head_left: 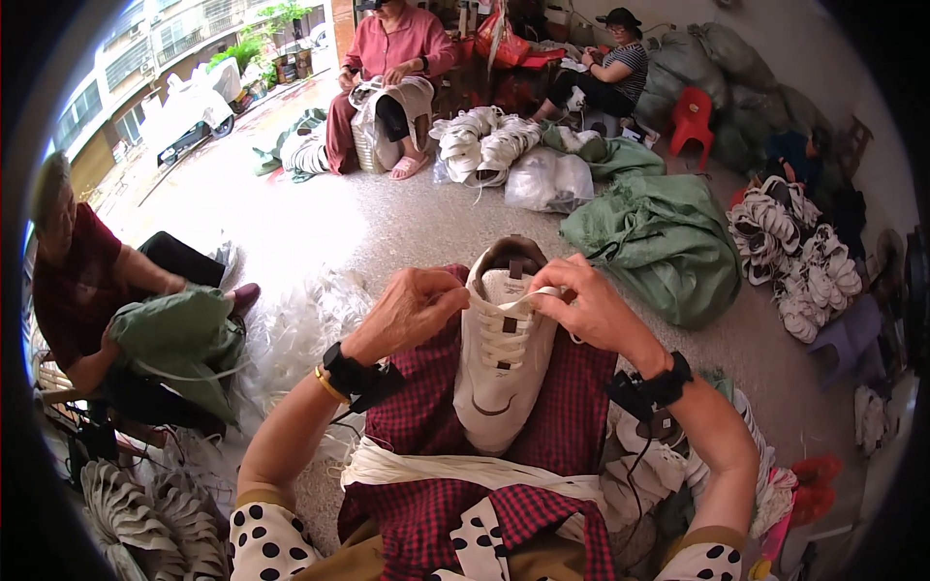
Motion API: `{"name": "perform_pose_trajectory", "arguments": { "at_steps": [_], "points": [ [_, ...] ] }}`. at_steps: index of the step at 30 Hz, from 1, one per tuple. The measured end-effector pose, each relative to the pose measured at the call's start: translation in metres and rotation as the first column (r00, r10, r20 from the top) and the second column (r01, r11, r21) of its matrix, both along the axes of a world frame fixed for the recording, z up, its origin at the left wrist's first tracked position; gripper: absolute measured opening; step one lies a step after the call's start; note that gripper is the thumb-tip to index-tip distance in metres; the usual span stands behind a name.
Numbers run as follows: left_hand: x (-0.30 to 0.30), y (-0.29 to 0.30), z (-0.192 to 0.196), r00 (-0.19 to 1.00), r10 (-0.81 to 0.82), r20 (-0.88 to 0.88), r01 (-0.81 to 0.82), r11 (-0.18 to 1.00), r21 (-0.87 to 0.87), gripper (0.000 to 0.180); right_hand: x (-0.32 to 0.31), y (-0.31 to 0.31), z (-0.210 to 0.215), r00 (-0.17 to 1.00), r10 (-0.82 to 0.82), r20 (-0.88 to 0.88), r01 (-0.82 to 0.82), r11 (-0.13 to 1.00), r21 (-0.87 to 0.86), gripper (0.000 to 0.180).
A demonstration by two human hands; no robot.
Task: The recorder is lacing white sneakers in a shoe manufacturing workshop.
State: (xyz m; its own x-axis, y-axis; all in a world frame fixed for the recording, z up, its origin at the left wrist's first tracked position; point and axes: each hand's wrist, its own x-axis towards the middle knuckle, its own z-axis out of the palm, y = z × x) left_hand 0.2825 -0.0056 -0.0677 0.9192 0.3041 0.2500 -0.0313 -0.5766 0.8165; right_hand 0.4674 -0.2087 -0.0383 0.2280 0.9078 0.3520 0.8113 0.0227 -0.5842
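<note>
Lacing step: white shoe (504, 358) lies on the lap, toe toward the person. Left hand (412, 308) and right hand (591, 305) both pinch the lace (528, 302) near the top eyelets. Next probably needs even tension.

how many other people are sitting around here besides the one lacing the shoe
3: a person in dark red at left, a person in pink at top centre, a person in stripes at top right. Others may be hidden.

White shoe (504, 363) with white lace (518, 308) between the fingers (441, 302); beneath them, a red-and-black checked cloth (421, 416); nearer the body, cream sleeves with black dots (266, 542); beyond the fingers, green sacks (659, 242).
</note>
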Motion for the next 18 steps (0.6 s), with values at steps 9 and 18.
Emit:
{"name": "perform_pose_trajectory", "arguments": {
  "at_steps": [9,18],
  "points": [
    [-0.001,0.002,-0.011,0.992,-0.004,0.126,-0.015,0.988,0.155,0.022,0.029,-0.069,-0.004,0.983,-0.113,0.145,0.115,0.993,-0.005,0.013],
    [-0.003,0.016,-0.006,0.989,-0.052,0.139,0.014,0.965,0.262,0.024,0.102,-0.145,-0.051,0.799,-0.371,0.472,0.484,0.864,-0.139,0.03]
  ]
}}
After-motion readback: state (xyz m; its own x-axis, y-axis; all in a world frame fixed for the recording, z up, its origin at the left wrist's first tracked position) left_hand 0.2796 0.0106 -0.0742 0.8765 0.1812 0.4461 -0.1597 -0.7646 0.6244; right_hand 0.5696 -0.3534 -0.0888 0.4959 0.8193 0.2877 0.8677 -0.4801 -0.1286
